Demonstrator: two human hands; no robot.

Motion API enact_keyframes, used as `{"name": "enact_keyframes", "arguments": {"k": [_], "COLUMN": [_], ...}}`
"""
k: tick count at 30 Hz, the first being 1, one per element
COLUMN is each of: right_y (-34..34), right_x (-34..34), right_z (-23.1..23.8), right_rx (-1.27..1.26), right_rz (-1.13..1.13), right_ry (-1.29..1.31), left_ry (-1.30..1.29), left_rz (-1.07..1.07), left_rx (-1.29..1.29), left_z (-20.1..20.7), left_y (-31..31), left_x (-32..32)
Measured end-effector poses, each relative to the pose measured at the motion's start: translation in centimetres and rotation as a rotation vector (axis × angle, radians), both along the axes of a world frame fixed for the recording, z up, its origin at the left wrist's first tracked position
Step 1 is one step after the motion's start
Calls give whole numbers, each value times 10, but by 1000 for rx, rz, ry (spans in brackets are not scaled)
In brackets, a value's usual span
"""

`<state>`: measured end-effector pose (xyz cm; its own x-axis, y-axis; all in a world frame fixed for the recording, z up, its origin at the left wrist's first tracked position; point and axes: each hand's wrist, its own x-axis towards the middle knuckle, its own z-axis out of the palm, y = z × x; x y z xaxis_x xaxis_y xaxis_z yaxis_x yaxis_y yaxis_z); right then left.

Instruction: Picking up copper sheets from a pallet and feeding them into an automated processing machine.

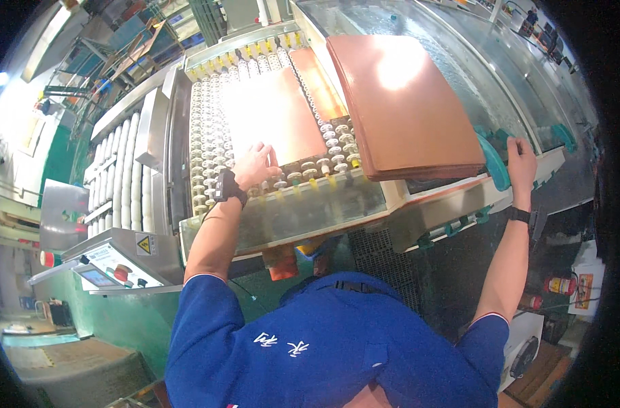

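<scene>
A copper sheet (283, 115) with a bright glare on it lies on white wheel rollers (211, 129). My left hand (257, 165), fingers apart, is at the sheet's near left corner; whether it touches the copper is hard to tell. Just right of the rollers, a stack of copper sheets (412, 109) rests slanted across the machine's frame. My right hand (521, 162) is past the stack's right corner, its fingers curled, beside a green curved piece (493, 162). What those fingers hold, if anything, is hidden.
Another copper sheet (318, 81) lies farther right on the rollers, partly behind the stack. A metal unit with white rollers (123, 177) and a control panel (109, 268) stands at the left. A clear-walled tank (453, 41) extends behind the stack. The machine's front wall (289, 224) runs before me.
</scene>
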<state>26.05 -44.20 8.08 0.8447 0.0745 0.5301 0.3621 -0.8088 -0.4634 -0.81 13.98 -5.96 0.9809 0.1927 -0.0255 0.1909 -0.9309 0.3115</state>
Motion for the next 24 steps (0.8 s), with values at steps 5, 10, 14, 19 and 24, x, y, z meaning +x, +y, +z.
{"name": "enact_keyframes", "arguments": {"k": [5,10,14,19,24], "right_y": [-4,-2,0,3,2], "right_x": [6,2,2,-1,1], "right_z": [-2,-4,-2,2,-3], "right_rx": [12,36,16,-17,30], "right_rz": [5,12,7,-9,41], "right_ry": [15,-7,-19,-17,-41], "left_ry": [-132,-124,41,3,28], "left_rz": [-20,0,72,78,126], "left_rx": [13,28,-22,-46,-75], "left_z": [-17,-18,-9,-5,1], "left_y": [2,-4,-12,-20,-34], "left_x": [0,4,10,11,18]}}
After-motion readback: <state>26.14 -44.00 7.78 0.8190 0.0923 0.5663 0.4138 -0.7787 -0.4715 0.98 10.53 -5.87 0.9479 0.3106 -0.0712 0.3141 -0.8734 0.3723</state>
